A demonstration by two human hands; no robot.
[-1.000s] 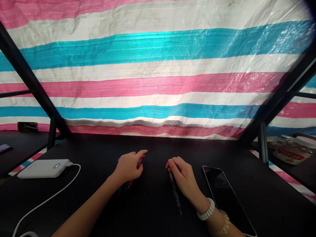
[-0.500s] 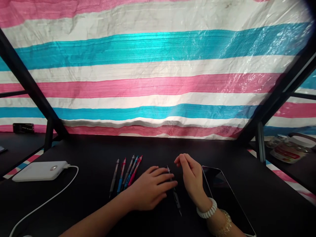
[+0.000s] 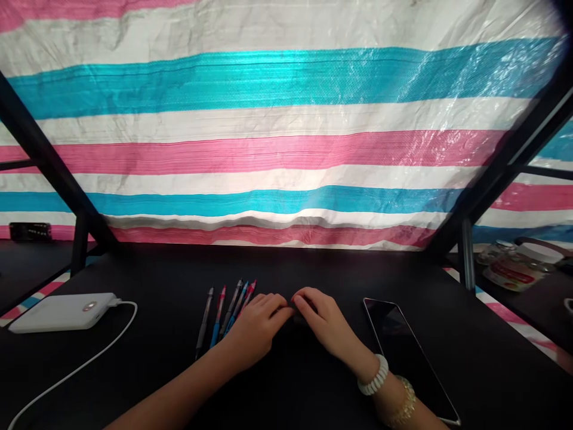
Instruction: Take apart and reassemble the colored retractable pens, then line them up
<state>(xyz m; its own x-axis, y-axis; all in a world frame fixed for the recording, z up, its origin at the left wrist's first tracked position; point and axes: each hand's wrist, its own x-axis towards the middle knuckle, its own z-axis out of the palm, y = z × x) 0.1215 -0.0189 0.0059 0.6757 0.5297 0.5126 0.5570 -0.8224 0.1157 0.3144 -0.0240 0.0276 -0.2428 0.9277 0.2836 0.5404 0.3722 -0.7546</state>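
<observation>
My left hand [image 3: 257, 328] and my right hand [image 3: 329, 322] meet fingertip to fingertip over the black table, fingers curled in. A small dark shape between them is too faint to make out; no separate pen shows there. Just left of my left hand lie several pens side by side: a grey one [image 3: 205, 322], one with a red top and blue grip [image 3: 218, 316], and others partly hidden behind the hand, among them a pink one [image 3: 250, 291]. My right wrist wears a white coil band and a beaded bracelet.
A phone [image 3: 409, 358] lies right of my right forearm. At the left a white power bank [image 3: 62, 313] has a white cable [image 3: 107, 343] curving towards the near edge. Black frame legs rise at both sides, with a striped sheet behind. Jars [image 3: 514, 269] stand at the far right.
My left hand has drawn back leftwards and curled its fingers; my right hand has moved left to meet it. The pen that lay under my left fingers is no longer visible on the table.
</observation>
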